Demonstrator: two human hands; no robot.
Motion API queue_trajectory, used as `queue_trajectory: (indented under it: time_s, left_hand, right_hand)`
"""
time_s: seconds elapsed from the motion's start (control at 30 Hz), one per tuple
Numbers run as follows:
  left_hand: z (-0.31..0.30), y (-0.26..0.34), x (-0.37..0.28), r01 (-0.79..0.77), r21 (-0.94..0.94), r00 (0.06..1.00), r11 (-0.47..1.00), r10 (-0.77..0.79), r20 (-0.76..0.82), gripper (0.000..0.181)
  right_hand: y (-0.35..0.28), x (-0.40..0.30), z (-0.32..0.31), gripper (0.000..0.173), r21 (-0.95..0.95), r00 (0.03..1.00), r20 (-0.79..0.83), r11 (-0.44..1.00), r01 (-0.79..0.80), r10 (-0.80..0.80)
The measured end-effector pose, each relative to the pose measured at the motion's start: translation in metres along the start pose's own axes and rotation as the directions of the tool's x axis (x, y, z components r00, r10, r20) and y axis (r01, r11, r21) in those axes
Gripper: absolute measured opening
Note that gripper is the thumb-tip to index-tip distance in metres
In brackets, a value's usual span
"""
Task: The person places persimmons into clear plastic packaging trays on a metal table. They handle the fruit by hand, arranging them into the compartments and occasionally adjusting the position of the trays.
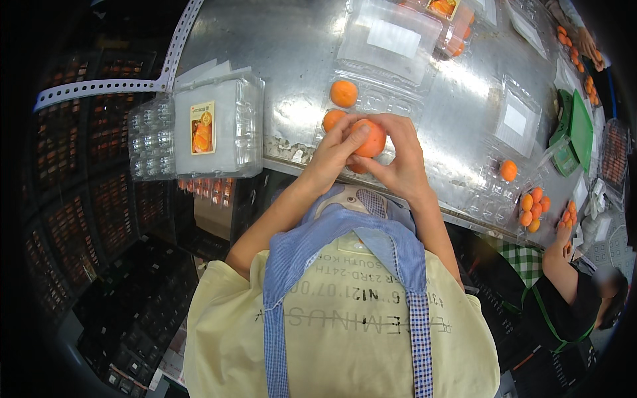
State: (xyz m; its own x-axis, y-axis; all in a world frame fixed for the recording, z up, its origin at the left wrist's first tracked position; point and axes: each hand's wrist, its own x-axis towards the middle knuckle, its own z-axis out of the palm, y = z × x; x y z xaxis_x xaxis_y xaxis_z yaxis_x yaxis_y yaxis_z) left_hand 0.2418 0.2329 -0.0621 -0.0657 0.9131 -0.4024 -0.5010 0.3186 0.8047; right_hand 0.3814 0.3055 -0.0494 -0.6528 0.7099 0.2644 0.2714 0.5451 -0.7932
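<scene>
Both my hands are around one round orange fruit (pixel 371 139), just above the front edge of the metal table (pixel 293 99). My left hand (pixel 334 149) has its thumb on the fruit's upper side. My right hand (pixel 402 154) curls around the other side, fingers bent over it. Beneath and behind them lies a clear plastic tray with moulded cups (pixel 383 102). One orange fruit (pixel 343 93) sits in its far left cup, and a second fruit (pixel 333 119) is nearer, partly behind my left hand. Below my hands a third fruit (pixel 357 168) shows only in part.
Left, a stack of clear plastic clamshells (pixel 249 124) with white liners and a picture label overhangs the edge. Clamshell packs (pixel 388 42) stand behind. At right are another cupped tray (pixel 487 199), loose fruits (pixel 535 209), a green device (pixel 572 132) and a co-worker (pixel 562 293).
</scene>
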Motion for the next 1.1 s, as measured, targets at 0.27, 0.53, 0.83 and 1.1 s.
queue_trajectory:
  time_s: [0.27, 0.53, 0.83, 1.1]
  left_hand:
    - [-0.004, 0.005, -0.004, 0.087, -0.295, 0.993, 0.952, -0.058, 0.104, 0.047]
    - [0.002, 0.007, -0.003, 0.154, -0.361, 0.988, 0.920, -0.139, 0.069, 0.051]
    - [-0.018, -0.007, 0.004, 0.411, -0.606, 0.889, 0.681, -0.153, 0.431, 0.060]
    - [-0.002, -0.001, 0.001, 0.353, -0.528, 0.935, 0.772, -0.270, 0.229, 0.059]
  right_hand:
    - [-0.001, -0.004, -0.001, 0.055, 0.259, 0.993, 0.009, 0.959, -0.115, 0.117]
    - [0.000, -0.007, 0.001, 0.051, 0.362, 0.985, 0.024, 0.917, -0.165, 0.168]
    - [0.009, -0.016, -0.004, 0.036, 0.624, 0.938, 0.048, 0.723, -0.296, 0.343]
    - [0.011, -0.026, 0.000, 0.028, 0.524, 0.956, 0.011, 0.813, -0.255, 0.293]
